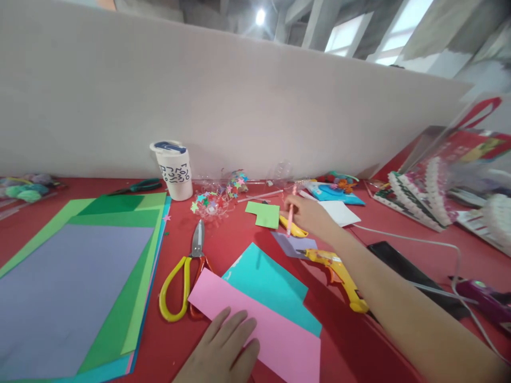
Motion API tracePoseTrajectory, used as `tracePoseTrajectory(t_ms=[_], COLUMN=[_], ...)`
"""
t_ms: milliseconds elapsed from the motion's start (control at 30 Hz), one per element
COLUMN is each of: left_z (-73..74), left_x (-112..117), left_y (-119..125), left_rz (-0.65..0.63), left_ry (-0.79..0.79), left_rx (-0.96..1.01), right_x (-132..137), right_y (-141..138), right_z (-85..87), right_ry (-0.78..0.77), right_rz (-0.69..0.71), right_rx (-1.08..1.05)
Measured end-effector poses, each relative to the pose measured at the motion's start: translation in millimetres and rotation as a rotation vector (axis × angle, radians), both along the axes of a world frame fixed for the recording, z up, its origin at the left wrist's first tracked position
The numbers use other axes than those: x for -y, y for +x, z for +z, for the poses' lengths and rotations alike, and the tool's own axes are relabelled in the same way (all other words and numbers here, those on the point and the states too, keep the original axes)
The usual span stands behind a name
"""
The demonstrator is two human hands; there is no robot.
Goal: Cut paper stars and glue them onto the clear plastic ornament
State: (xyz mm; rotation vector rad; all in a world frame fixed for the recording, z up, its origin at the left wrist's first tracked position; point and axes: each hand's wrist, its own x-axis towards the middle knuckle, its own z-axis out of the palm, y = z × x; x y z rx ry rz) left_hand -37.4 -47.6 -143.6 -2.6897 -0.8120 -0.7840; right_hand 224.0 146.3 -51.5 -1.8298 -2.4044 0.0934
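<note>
My left hand [227, 346] lies flat with fingers stretched on a pink sheet of paper [279, 335]. Under that sheet are pieces of turquoise paper [267, 282]. My right hand [305, 213] reaches farther out, its fingers closed round a pink pencil [290, 219] held upright. Beside the pencil is a yellow utility knife [294, 227]. A small purple paper piece [289, 244] lies just below, with the tip of a yellow glue gun [339, 271] over its edge. Light green paper squares [263, 214] are left of the right hand. Yellow-handled scissors [186, 279] rest partly under the pink sheet.
Stacked coloured sheets [75, 287] cover the left of the red table. A white lidded cup [174, 170] stands at the back by the white partition [239, 106], near star garlands [217, 199]. A white cable [419, 240], dark pouch [411, 271] and purple glue gun [485, 300] lie right.
</note>
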Motion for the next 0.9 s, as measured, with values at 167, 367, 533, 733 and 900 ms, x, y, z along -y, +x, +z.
tracePoseTrajectory(t_ms=[167, 367, 533, 733, 900], left_z=[-0.7, 1.4, 8.3, 5.0, -3.9], left_x=[2, 6, 8, 8, 10], left_y=[0, 2, 4, 3, 4], left_rz=[0.027, 0.021, 0.053, 0.032, 0.059], left_ry=[-0.036, -0.118, -0.185, -0.203, -0.214], left_rx=[-0.013, -0.020, -0.028, -0.005, 0.017], right_x=[3, 12, 13, 13, 15], right_y=[48, 55, 51, 53, 57], right_z=[-8.2, -25.0, -27.6, -33.6, -30.2], right_ry=[-0.330, -0.420, -0.441, -0.453, -0.303], right_rz=[-0.042, -0.087, -0.143, -0.203, -0.210], right_rx=[0.065, 0.043, 0.017, -0.038, -0.165])
